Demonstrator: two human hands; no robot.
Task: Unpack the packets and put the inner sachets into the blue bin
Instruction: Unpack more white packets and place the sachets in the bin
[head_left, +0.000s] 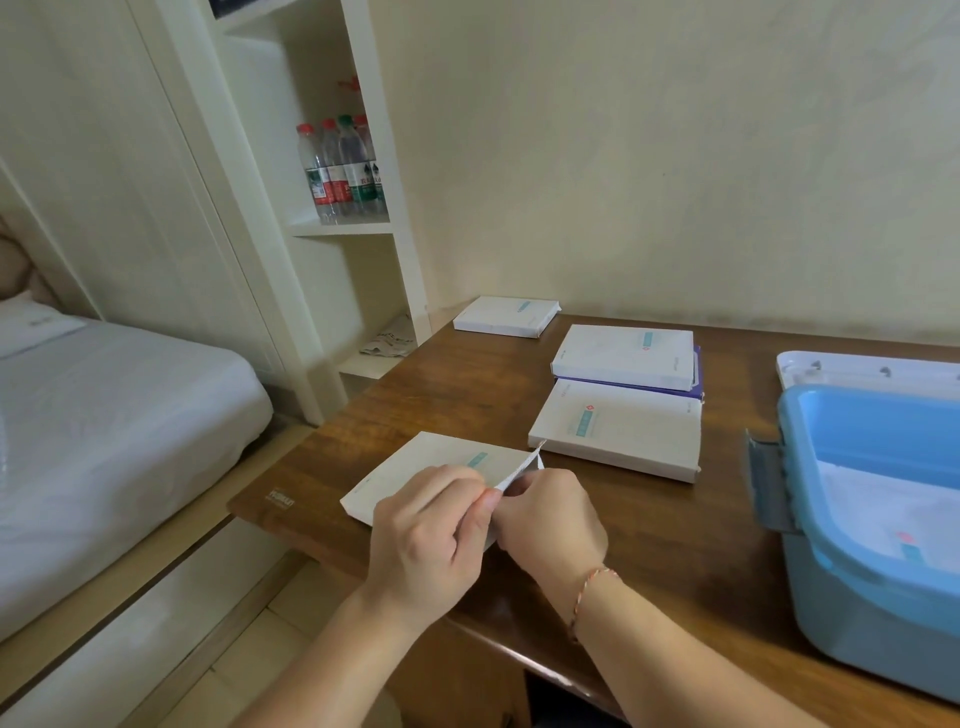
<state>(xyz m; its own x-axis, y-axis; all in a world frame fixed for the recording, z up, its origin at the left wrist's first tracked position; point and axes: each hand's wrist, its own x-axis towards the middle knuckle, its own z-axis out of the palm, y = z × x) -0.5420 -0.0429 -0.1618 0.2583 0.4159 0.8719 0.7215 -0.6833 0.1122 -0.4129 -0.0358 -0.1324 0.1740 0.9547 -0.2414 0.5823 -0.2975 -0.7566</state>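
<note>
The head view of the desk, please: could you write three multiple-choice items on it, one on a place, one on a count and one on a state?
1. Where does the blue bin stand?
A. on the bed
B. at the desk's right end
C. on the shelf

2. How many white packets lie untouched beyond the hands?
A. three
B. one
C. six

3. What state is the packet in the hands in?
A. sealed flat
B. flap being pulled open
C. crushed

Answers:
1 B, the bin sits at the right edge of the wooden desk.
2 A, three lie beyond.
3 B, the left hand and right hand pinch a raised flap.
</note>
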